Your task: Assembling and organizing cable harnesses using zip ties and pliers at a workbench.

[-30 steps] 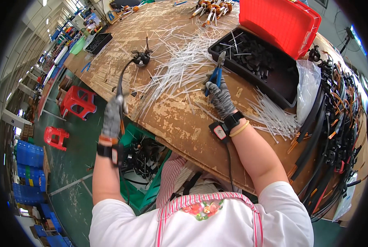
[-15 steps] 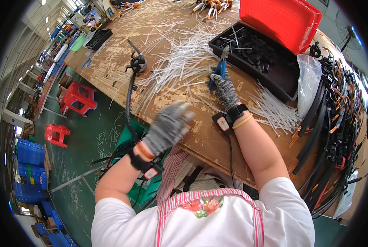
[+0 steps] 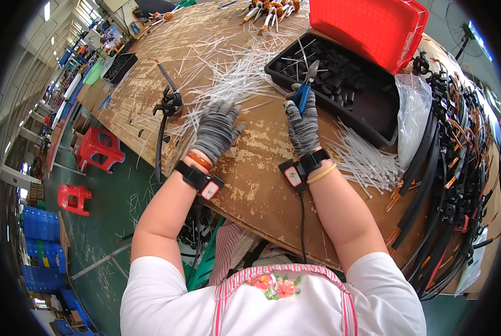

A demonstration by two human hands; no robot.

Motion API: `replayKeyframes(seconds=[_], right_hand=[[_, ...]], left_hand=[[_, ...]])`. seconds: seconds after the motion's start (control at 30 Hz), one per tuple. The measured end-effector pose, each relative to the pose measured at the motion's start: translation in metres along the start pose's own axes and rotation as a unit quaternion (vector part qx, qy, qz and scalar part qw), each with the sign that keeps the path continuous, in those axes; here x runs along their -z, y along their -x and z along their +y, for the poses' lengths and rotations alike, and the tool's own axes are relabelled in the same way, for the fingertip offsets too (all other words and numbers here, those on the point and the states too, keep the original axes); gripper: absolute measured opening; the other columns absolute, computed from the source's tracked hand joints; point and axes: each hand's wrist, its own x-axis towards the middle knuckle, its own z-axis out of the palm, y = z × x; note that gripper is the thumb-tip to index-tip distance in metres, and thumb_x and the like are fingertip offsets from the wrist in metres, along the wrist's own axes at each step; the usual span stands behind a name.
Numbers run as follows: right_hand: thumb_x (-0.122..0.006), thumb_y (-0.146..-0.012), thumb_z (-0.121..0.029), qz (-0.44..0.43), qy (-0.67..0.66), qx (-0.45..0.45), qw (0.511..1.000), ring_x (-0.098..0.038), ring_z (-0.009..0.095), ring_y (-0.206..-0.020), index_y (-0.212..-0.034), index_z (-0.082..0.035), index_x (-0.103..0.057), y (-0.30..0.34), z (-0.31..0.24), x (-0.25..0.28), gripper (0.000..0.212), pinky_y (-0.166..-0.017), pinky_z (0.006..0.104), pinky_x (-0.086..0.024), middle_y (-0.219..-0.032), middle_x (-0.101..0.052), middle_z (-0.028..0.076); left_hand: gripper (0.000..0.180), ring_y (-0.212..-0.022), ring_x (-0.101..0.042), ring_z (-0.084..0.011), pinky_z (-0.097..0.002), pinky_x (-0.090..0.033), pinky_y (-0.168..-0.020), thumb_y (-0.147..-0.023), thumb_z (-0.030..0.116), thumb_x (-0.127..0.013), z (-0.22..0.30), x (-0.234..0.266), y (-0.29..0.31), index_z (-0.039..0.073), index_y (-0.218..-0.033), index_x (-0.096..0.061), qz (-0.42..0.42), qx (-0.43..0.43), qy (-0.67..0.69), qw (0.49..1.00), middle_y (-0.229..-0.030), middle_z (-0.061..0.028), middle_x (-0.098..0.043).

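Observation:
My left hand (image 3: 217, 127), in a grey knit glove, lies with its fingers stretched out over the near edge of a heap of loose white cable tie strips (image 3: 236, 78). My right hand (image 3: 303, 129), gloved too, is closed around blue-handled cutting pliers (image 3: 302, 98), whose jaws point up and away over the rim of a black tray (image 3: 368, 132). To the left of my left hand, a black cable (image 3: 160, 147) stretches past a black holder (image 3: 169, 104) at the table edge. A bunch of white cable ties (image 3: 368, 159) lies right of my right wrist.
Short black tubes fill part of the tray, with a red plastic bin (image 3: 368, 31) behind it. A clear bag (image 3: 413, 112) and a thick mass of black wire harnesses (image 3: 452, 162) lie at the right. Red stools (image 3: 100, 150) stand on the green floor at left.
My left hand has moved forward from the table's near edge to the strips, its fingers stretched out. My right hand, still holding the pliers, has shifted slightly nearer. The view has shifted a little.

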Motion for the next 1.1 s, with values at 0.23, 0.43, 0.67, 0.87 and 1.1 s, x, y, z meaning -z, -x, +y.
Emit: replayKeyframes(seconds=[0.23, 0.43, 0.67, 0.87, 1.1], right_hand=[[-0.055, -0.090, -0.001, -0.003, 0.016, -0.004, 1.000, -0.049, 0.009, -0.084, -0.127, -0.005, -0.047, 0.004, -0.001, 0.000, 0.038, -0.079, 0.0244, -0.045, -0.099, -0.053, 0.001], [-0.055, -0.090, -0.002, -0.004, -0.002, -0.032, 0.999, -0.049, 0.009, -0.084, -0.127, -0.005, -0.047, 0.002, 0.003, 0.001, 0.038, -0.078, 0.0244, -0.046, -0.098, -0.053, 0.000], [-0.056, -0.090, -0.001, 0.003, -0.004, -0.060, 0.998, -0.049, 0.006, -0.080, -0.126, -0.005, -0.047, 0.003, -0.003, -0.004, 0.038, -0.071, 0.0204, -0.046, -0.094, -0.053, 0.000], [-0.056, -0.090, -0.001, 0.000, -0.064, -0.064, 0.996, -0.050, 0.007, -0.079, -0.124, -0.005, -0.049, 0.004, 0.001, -0.013, 0.035, -0.073, 0.0220, -0.045, -0.094, -0.053, -0.001], [-0.055, -0.092, -0.004, 0.008, -0.015, -0.102, 0.995, -0.051, 0.009, -0.082, -0.119, -0.004, -0.050, 0.000, 0.008, 0.003, 0.027, -0.076, 0.0238, -0.046, -0.095, -0.054, 0.000]], left_hand=[[0.071, -0.142, -0.022, -0.0360, -0.0529, -0.015, -0.114, -0.087, 0.055, -0.052, -0.013, -0.033, -0.035, 0.014, -0.143, -0.041, 0.066, 0.039, -0.030, 0.997, -0.153, -0.0157, -0.029], [0.065, -0.133, -0.040, -0.0338, -0.0471, -0.027, -0.112, -0.091, 0.048, -0.050, -0.070, -0.036, -0.085, 0.012, -0.144, -0.038, -0.076, 0.244, -0.066, 0.964, -0.144, -0.0189, -0.043], [0.073, -0.132, -0.039, -0.0351, -0.0462, -0.029, -0.111, -0.086, 0.046, -0.057, -0.051, -0.029, -0.070, 0.010, -0.145, -0.036, 0.104, 0.153, -0.038, 0.982, -0.147, -0.0188, -0.038], [0.068, -0.136, -0.034, -0.0312, -0.0481, -0.019, -0.114, -0.090, 0.049, -0.051, -0.063, -0.027, -0.047, 0.012, -0.146, -0.036, -0.009, 0.222, -0.113, 0.969, -0.150, -0.0134, -0.036], [0.044, -0.104, -0.058, -0.0333, -0.0439, -0.044, -0.092, -0.080, 0.025, -0.067, -0.096, 0.002, -0.026, 0.006, -0.119, -0.059, 0.228, 0.100, 0.027, 0.968, -0.112, -0.0168, -0.063]])
